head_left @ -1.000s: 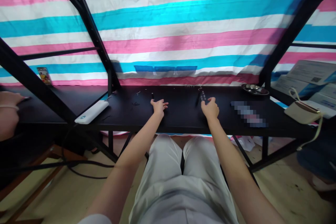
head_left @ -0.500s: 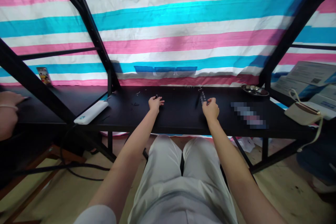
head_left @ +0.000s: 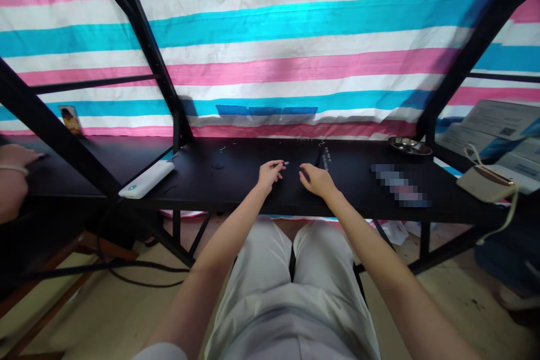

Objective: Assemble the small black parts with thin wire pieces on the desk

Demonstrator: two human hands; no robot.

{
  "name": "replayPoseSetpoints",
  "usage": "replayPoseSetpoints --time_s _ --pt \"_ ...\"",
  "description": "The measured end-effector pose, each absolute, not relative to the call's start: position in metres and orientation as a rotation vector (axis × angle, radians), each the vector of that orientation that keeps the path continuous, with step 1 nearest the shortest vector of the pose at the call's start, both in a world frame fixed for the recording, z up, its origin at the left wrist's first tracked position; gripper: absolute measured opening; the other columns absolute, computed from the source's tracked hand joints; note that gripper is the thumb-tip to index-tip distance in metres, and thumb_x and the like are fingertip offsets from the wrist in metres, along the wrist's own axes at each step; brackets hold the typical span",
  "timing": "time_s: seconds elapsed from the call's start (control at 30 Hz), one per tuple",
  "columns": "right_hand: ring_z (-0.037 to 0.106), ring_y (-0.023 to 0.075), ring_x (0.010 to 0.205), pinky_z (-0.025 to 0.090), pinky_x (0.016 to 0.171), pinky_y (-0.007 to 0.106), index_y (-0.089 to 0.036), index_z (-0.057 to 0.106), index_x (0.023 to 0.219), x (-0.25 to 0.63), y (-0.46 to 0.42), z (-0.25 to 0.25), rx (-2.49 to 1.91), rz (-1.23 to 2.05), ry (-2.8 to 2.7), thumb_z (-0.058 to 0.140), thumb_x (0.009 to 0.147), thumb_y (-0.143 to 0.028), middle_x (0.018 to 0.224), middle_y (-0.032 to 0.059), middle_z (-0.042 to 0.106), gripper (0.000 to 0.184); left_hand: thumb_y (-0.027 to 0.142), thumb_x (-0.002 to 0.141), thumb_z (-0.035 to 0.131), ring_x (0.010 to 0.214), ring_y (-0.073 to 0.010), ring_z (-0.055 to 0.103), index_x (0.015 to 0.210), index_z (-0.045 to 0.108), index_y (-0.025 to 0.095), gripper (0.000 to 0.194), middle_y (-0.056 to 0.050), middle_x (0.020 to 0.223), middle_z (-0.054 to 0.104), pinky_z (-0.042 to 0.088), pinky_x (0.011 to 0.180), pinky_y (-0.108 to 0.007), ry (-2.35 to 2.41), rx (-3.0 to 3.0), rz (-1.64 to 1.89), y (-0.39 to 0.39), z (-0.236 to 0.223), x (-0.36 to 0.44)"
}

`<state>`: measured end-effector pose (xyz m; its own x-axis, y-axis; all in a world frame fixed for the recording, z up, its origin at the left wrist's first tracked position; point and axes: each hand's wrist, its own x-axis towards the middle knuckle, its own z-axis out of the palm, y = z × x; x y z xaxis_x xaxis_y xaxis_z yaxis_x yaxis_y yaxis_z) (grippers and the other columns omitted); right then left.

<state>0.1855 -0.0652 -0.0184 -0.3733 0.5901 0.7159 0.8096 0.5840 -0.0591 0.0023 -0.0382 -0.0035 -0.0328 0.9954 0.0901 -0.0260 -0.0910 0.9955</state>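
My left hand (head_left: 270, 175) is above the black table (head_left: 236, 191), its fingertips pinching a small piece (head_left: 286, 163) with a pale end, too small to name. Just to its right is my right hand (head_left: 317, 180), fingers bent and pointing toward the left one, with a short gap between the hands. Whatever its fingertips hold, if anything, is too small to make out. Beyond the right hand lies a short double row of small shiny round pieces (head_left: 326, 156), partly hidden by that hand, with a dark narrow object (head_left: 319, 156) beside it.
A long white device (head_left: 147, 179) lies left, near thin dark scraps (head_left: 217, 167). A shiny metal dish (head_left: 410, 146), a blurred-out item (head_left: 399, 184) and a cream pouch (head_left: 485, 183) are on the right. Black frame posts flank the table. Another person's hand (head_left: 19, 154) rests far left.
My right hand has moved left and away from the row of shiny pieces. My left hand has moved right with its small piece, so the hands are now close together.
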Motion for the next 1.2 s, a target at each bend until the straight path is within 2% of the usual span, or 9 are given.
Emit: replayPoseSetpoints --time_s 0.1,0.33,0.63,0.77,0.93,1.1,1.2 --pt "0.062 0.0173 0.084 0.044 0.066 0.025 -0.014 0.053 0.115 0.183 -0.064 -0.018 -1.165 -0.375 -2.171 0.035 0.093 -0.035 0.104 0.0113 0.065 0.036 0.018 0.076 0.061 0.039 -0.0038 0.050 0.093 0.061 0.010 0.019 -0.007 0.077 0.068 0.029 0.036 -0.016 1.015 1.431 1.168 -0.049 -0.007 0.007" --pt "0.062 0.0146 0.074 0.037 0.059 0.022 -0.020 0.060 0.099 0.183 -0.064 -0.018 -1.329 -0.205 -2.269 0.032 0.095 -0.035 0.093 0.0060 0.066 0.032 0.024 0.074 0.065 0.040 -0.0056 0.054 0.089 0.054 0.012 0.021 -0.002 0.072 0.065 0.029 0.036 -0.015 0.914 1.531 1.100 -0.052 -0.012 0.008" --pt "0.062 0.0158 0.078 0.037 0.060 0.022 -0.020 0.058 0.106 0.183 -0.069 -0.016 -1.343 -0.191 -2.210 0.033 0.094 -0.038 0.099 0.0069 0.064 0.033 0.021 0.079 0.058 0.036 -0.0045 0.052 0.087 0.049 0.014 0.015 -0.001 0.072 0.063 0.028 0.033 -0.015 0.948 1.476 1.133 -0.053 -0.009 0.008" --pt "0.061 0.0158 0.085 0.040 0.064 0.022 -0.021 0.055 0.115 0.184 -0.069 -0.015 -1.310 -0.190 -2.237 0.034 0.094 -0.036 0.107 0.0072 0.063 0.034 0.019 0.079 0.057 0.035 -0.0049 0.050 0.086 0.049 0.014 0.012 0.001 0.068 0.062 0.029 0.033 -0.016 0.940 1.497 1.114 -0.053 -0.009 0.008" --pt "0.059 0.0144 0.087 0.041 0.064 0.021 -0.023 0.056 0.117 0.185 -0.069 -0.014 -1.234 -0.215 -2.288 0.034 0.094 -0.032 0.106 0.0061 0.061 0.033 0.026 0.078 0.061 0.036 -0.0051 0.052 0.087 0.051 0.013 0.019 -0.003 0.072 0.065 0.029 0.035 -0.016 0.905 1.532 1.087 -0.054 -0.009 0.006" --pt "0.058 0.0152 0.088 0.041 0.066 0.022 -0.021 0.056 0.117 0.184 -0.071 -0.013 -1.219 -0.227 -2.273 0.032 0.095 -0.033 0.103 0.0073 0.061 0.036 0.033 0.073 0.066 0.044 -0.0076 0.059 0.098 0.055 0.012 0.035 -0.009 0.085 0.069 0.030 0.037 -0.015 0.864 1.538 1.034 -0.058 -0.008 0.005" --pt "0.057 0.0152 0.089 0.041 0.067 0.022 -0.021 0.057 0.117 0.183 -0.072 -0.012 -1.217 -0.223 -2.280 0.031 0.095 -0.033 0.101 0.0075 0.061 0.036 0.034 0.071 0.068 0.045 -0.0088 0.060 0.097 0.057 0.012 0.036 -0.009 0.084 0.069 0.030 0.037 -0.016 0.863 1.524 1.031 -0.059 -0.006 0.005"
